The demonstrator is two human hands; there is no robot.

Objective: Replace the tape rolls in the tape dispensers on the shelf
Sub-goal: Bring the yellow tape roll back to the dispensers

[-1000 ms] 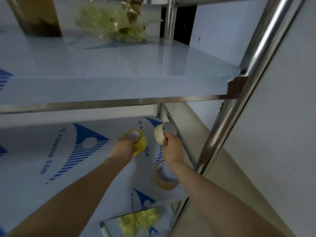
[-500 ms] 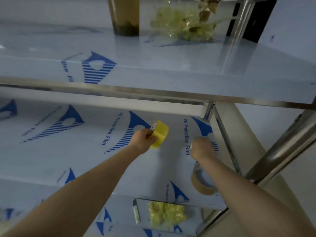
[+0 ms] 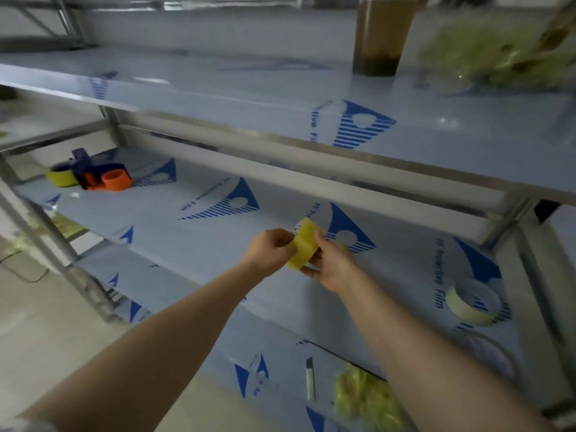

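One roll: left hand, right hand

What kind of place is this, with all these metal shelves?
Probably a storeroom or packing area: steel shelving still in its protective film, a tape dispenser, a pale tape roll lying loose, a yellow tape roll being held, and a utility knife lower down.

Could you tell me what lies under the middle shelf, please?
On the lower shelf, a knife and a yellow wad show; the middle shelf and right arm cover the rest.
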